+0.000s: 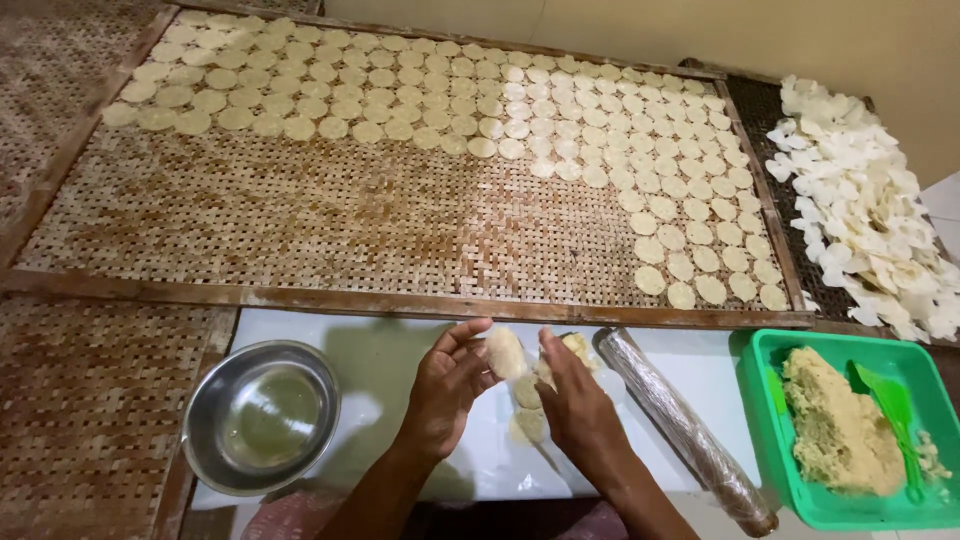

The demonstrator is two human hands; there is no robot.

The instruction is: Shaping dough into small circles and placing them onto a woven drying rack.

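A thin dough disc is pinched upright in the left hand over the white sheet, while the right hand, fingers pressed down, steadies remaining dough pieces beside the rolling pin.

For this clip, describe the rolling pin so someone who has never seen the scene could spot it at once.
Start at the large woven bamboo drying tray; below its wooden frame lies a white work sheet. The long cylindrical rolling pin wrapped in clear plastic lies there diagonally, between the right hand and the green plastic tub. It is the only long rod there.
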